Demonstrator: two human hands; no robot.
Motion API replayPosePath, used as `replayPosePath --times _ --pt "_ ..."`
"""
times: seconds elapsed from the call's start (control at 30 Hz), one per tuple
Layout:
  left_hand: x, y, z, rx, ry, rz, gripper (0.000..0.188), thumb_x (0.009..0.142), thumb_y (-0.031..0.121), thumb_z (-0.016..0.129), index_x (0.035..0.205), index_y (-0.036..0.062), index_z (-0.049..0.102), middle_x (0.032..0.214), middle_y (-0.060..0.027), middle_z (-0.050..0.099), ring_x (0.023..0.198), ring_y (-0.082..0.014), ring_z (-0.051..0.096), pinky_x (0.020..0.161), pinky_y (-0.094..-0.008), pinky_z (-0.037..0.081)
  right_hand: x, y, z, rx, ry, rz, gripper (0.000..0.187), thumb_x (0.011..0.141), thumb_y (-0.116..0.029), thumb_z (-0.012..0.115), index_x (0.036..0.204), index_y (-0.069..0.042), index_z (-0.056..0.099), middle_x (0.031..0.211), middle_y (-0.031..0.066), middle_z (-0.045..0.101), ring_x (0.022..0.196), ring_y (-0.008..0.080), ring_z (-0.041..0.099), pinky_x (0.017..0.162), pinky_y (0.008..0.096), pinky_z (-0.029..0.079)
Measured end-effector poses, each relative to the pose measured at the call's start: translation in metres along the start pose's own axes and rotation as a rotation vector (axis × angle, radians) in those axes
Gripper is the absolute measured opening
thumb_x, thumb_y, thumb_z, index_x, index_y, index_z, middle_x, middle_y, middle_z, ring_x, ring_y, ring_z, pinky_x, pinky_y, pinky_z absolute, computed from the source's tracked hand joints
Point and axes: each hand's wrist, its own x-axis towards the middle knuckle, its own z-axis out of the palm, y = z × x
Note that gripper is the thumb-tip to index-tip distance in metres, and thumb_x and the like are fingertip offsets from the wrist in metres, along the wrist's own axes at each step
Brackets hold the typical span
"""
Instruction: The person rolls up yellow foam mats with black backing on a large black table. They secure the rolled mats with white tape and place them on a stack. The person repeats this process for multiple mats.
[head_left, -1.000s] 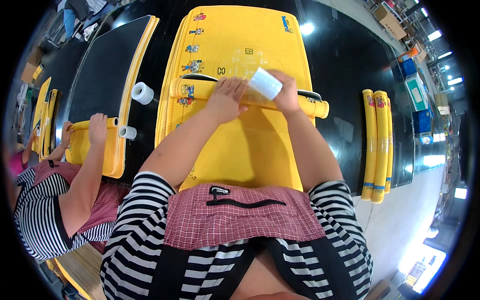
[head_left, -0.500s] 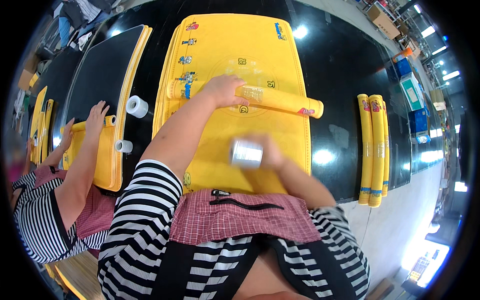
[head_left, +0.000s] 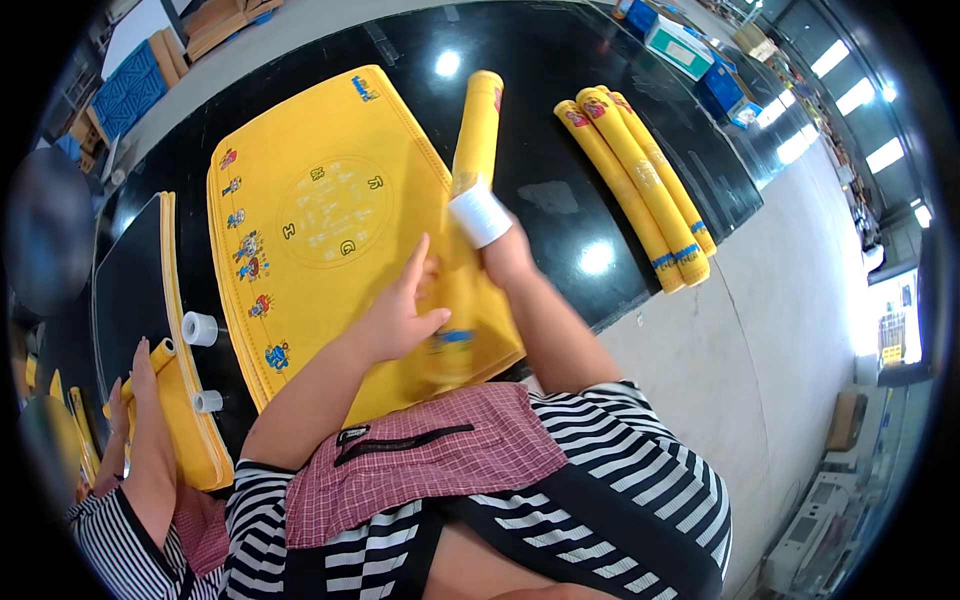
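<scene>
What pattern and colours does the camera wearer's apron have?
The apron has a fine check, pinkish red with pale lines; it shows best in the head view, the only one.

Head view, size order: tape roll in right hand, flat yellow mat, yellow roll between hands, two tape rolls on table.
Flat yellow mat
Yellow roll
Held tape roll
Upper table tape roll
Lower table tape roll

Workshop: big black worktable (head_left: 540, 130) under right hand (head_left: 507, 258) and its grip; yellow rolls (head_left: 645, 190) side by side to grip's right, co-worker (head_left: 125, 535) well left, boxes (head_left: 690, 55) beyond, concrete floor (head_left: 690, 380) and strip lights (head_left: 828, 60) farther right.
</scene>
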Motion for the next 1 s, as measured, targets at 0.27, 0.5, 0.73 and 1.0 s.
replayPosePath --times 0.27,0.5,0.73,1.0 --pt "-0.138 -0.071 -0.016 0.372 0.183 -0.023 0.052 0.095 0.017 0.068 0.143 0.0013 0.055 0.147 -0.0240 0.055 0.134 -0.0380 0.055 0.114 -0.0447 0.043 0.040 -0.090 -0.206 -1.492 0.138 -0.251 0.039 0.089 -0.016 0.068 0.127 -0.010 0.074 0.137 0.0152 0.066 0.128 0.0292 0.059 0.108 0.0400 0.045" --pt "-0.278 -0.118 -0.020 0.951 0.584 -0.352 0.050 0.093 0.020 0.068 0.139 0.0041 0.060 0.156 -0.0304 0.042 0.145 -0.0480 0.038 0.119 -0.0513 0.032 0.075 -0.043 -0.281 -1.548 0.441 -0.484 0.044 0.079 -0.005 0.066 0.119 -0.018 0.080 0.153 0.0066 0.056 0.147 0.0305 0.044 0.124 0.0403 0.032" --pt "-0.295 -0.127 -0.001 0.735 0.751 -0.555 0.059 0.091 0.022 0.070 0.145 0.0021 0.054 0.151 -0.0312 0.048 0.140 -0.0476 0.044 0.119 -0.0498 0.034 0.073 -0.045 -0.296 -1.618 0.442 -0.552 0.033 0.089 -0.014 0.069 0.121 -0.016 0.079 0.151 0.0150 0.057 0.145 0.0363 0.045 0.123 0.0413 0.032" --pt "-0.287 -0.113 -0.004 0.635 0.825 -0.569 0.056 0.091 0.011 0.066 0.143 -0.0042 0.054 0.142 -0.0304 0.059 0.131 -0.0431 0.056 0.113 -0.0457 0.042 0.066 -0.052 -0.211 -2.045 -0.243 -0.159 0.030 0.087 -0.002 0.064 0.112 -0.006 0.080 0.133 0.0171 0.069 0.121 0.0332 0.067 0.104 0.0406 0.053"
